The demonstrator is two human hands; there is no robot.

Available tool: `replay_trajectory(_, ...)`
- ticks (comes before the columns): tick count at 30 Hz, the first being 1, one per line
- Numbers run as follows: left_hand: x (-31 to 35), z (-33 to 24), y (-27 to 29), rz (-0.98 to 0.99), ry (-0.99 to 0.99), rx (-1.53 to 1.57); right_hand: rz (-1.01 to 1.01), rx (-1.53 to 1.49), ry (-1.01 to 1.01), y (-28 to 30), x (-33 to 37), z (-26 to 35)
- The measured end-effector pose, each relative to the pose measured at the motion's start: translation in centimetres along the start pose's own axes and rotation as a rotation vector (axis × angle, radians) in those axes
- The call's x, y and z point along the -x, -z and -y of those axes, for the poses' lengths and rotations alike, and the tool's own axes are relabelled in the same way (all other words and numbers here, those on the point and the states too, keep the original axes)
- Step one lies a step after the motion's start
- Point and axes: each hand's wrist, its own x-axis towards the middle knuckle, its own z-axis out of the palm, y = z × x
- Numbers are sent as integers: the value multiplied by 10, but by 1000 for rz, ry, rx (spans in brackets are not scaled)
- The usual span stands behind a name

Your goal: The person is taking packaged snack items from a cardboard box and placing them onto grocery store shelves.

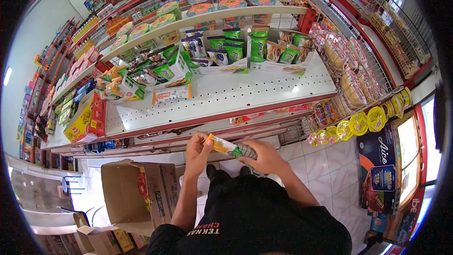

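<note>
Between my two hands, in front of the shelf edge, is a slim snack packet [222, 146] in an orange, white and green wrapper. My left hand [196, 155] pinches its orange end between thumb and fingers. The other end, greyish and partly covered, is gripped by my right hand [264, 157]. Just beyond, a similar orange and white packet [171, 95] lies flat on the white perforated shelf [217, 95]. Behind it stand open display boxes of green-wrapped snacks: one on the left [163, 73], one in the middle [219, 68] and one on the right [283, 67].
Cup containers [232, 4] line the level above. A red and yellow box [86, 118] sits at the shelf's left end. Bagged bread [353, 85] and round yellow packs [358, 123] are at the right. An open cardboard box [126, 193] stands on the floor, left of my legs.
</note>
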Motion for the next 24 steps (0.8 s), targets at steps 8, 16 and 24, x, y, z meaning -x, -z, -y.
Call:
replay_trajectory(8, 7, 3, -6, 148, 125, 95, -314, -183, -130, 39, 3, -1)
replay_trajectory(16, 5, 23, -41, -87, 222, 217, -909, -273, -66, 37, 15, 2)
replay_trajectory(24, 3, 32, -74, -68, 230, 175, -379, 343, 254, -11, 9, 29)
